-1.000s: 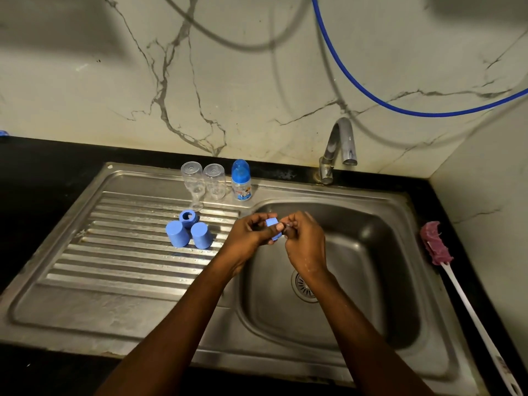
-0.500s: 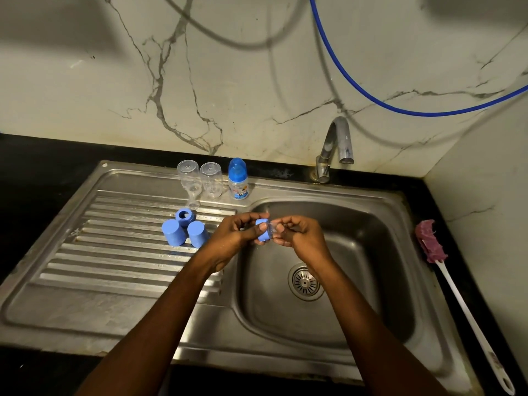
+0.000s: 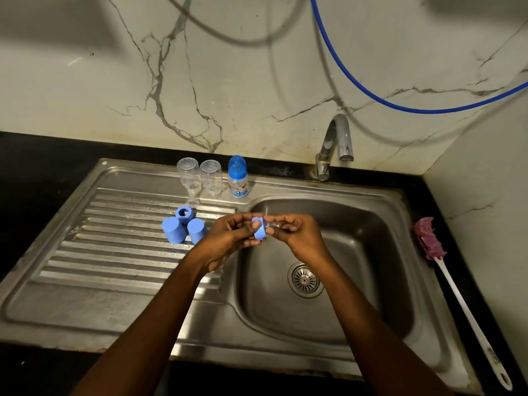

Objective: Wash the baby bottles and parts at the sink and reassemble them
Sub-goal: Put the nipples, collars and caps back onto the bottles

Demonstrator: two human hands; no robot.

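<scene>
My left hand (image 3: 231,234) grips a blue screw ring (image 3: 259,230) above the left edge of the sink basin (image 3: 357,252). My right hand (image 3: 297,234) pinches a clear teat (image 3: 273,225) that sticks out of the ring. On the drainboard (image 3: 100,252) stand two blue caps (image 3: 173,230) upside down, with another blue ring (image 3: 184,213) behind them. Two clear bottles (image 3: 200,178) stand upside down at the back. Beside them is an assembled bottle (image 3: 237,177) with a blue cap.
A tap (image 3: 335,144) rises behind the basin, and the drain (image 3: 304,279) lies below my right wrist. A bottle brush (image 3: 457,292) with a pink head and white handle lies on the black counter at the right. A blue hose (image 3: 371,92) hangs along the marble wall.
Both hands stay together over the basin's left edge with the ring. The ring has turned between my fingers and the clear teat now shows on its right side.
</scene>
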